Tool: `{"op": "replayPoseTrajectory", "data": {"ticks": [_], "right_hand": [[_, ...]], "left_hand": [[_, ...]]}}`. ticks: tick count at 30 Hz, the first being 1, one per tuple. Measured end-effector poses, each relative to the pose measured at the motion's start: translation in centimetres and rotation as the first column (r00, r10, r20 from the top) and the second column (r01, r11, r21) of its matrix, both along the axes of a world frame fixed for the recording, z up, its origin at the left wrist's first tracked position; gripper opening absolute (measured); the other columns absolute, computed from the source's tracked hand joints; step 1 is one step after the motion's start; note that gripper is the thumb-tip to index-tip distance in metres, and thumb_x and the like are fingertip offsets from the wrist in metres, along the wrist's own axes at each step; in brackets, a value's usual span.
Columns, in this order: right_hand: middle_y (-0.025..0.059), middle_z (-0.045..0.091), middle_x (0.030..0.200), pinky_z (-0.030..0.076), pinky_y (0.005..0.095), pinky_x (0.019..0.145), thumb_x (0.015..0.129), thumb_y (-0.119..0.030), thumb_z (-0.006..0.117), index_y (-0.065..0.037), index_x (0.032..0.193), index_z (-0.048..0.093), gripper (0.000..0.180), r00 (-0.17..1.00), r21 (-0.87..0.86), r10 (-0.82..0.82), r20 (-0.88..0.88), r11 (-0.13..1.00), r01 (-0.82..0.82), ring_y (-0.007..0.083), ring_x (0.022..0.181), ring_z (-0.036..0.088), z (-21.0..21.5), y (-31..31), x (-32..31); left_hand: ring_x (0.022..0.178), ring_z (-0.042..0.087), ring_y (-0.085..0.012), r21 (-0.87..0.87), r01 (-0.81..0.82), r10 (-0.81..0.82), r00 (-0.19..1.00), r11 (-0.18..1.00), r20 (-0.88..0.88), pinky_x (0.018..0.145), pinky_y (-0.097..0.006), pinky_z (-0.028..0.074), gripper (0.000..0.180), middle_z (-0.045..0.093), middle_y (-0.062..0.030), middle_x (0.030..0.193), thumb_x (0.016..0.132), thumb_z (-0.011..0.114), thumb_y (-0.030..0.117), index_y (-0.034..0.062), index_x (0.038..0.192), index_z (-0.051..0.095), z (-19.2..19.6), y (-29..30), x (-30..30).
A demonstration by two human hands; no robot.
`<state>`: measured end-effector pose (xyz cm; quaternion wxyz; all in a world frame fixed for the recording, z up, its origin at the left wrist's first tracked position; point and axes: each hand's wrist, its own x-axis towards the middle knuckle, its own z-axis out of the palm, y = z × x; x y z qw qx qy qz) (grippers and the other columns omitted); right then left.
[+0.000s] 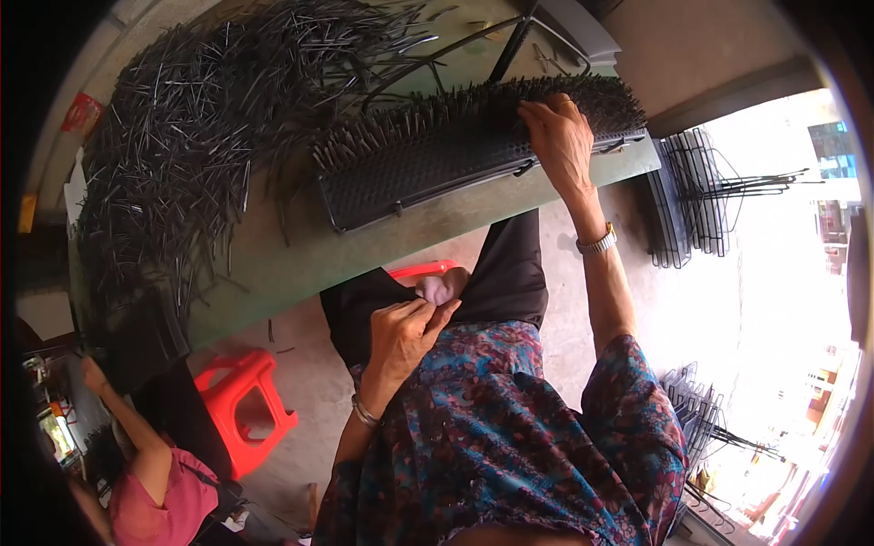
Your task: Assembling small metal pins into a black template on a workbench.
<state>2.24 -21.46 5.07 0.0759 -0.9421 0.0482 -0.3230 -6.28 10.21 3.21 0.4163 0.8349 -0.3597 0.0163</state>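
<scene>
A long black perforated rack [410,177] lies along the near edge of the table, with dense rows of black strips [428,114] standing upright in its far part. Toward its right end, my right hand [560,141] rests among the strips, fingers bent and drawn together; whatever is at the fingertips is hidden. My left hand [405,337] is above my lap, apart from the rack, with thumb and fingers pinched together. Just beyond those fingers shows a pale lilac, rounded thing [442,288], its kind unclear, and I cannot tell whether the hand grips it.
A big loose heap of black strips [182,118] covers the left of the green-topped table [300,282]. Below stands a red plastic stool [246,409]. At lower left sits another person in pink [164,500]. Black wire racks [696,191] stand on the right.
</scene>
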Motion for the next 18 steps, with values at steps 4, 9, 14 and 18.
{"op": "replayPoseTrajectory", "data": {"ticks": [4,9,14,18], "right_hand": [[0.0092,0.061,0.094,0.046,0.0392,0.075,0.087,-0.021,0.065,-0.013,0.101,0.073,0.018,0.996,-0.064,-0.073,-0.042,0.996,0.070,0.0282,0.088,0.059,-0.3,0.7,-1.0],[0.0089,0.063,0.102,0.048,0.0347,0.079,0.089,-0.014,0.065,-0.010,0.112,0.069,0.024,0.998,0.094,-0.016,-0.061,0.995,0.022,0.0261,0.093,0.061,2.0,3.7,-2.0],[0.0104,0.064,0.085,0.049,0.0298,0.067,0.090,-0.007,0.062,-0.001,0.106,0.069,0.018,0.938,0.512,0.329,-0.108,0.828,-0.231,0.0205,0.073,0.063,4.7,7.4,-0.6],[0.0130,0.064,0.080,0.049,0.0310,0.063,0.090,-0.008,0.063,0.000,0.105,0.069,0.018,0.846,0.520,0.516,-0.131,0.763,-0.384,0.0201,0.070,0.064,6.4,12.4,4.0]], "left_hand": [[0.045,0.053,-0.0245,-0.032,-0.022,0.023,1.000,0.999,0.017,0.043,-0.034,0.040,0.034,0.053,-0.0084,0.053,0.080,0.076,0.017,0.0045,0.058,0.054,-0.6,0.3,0.0],[0.043,0.050,-0.0244,-0.169,-0.083,0.067,0.993,0.982,-0.100,0.042,-0.033,0.036,0.039,0.050,-0.0105,0.053,0.082,0.073,0.009,-0.0005,0.057,0.046,-1.0,2.2,-0.2],[0.047,0.055,-0.0100,-0.339,-0.462,0.112,0.709,0.819,-0.696,0.044,-0.023,0.040,0.038,0.061,-0.0053,0.059,0.094,0.063,0.029,-0.0007,0.070,0.063,0.3,3.2,1.5],[0.050,0.056,-0.0099,-0.344,-0.806,0.057,0.421,0.482,-0.905,0.047,-0.021,0.041,0.039,0.063,-0.0056,0.064,0.096,0.058,0.038,0.0004,0.087,0.068,-0.7,5.6,5.2]]}}
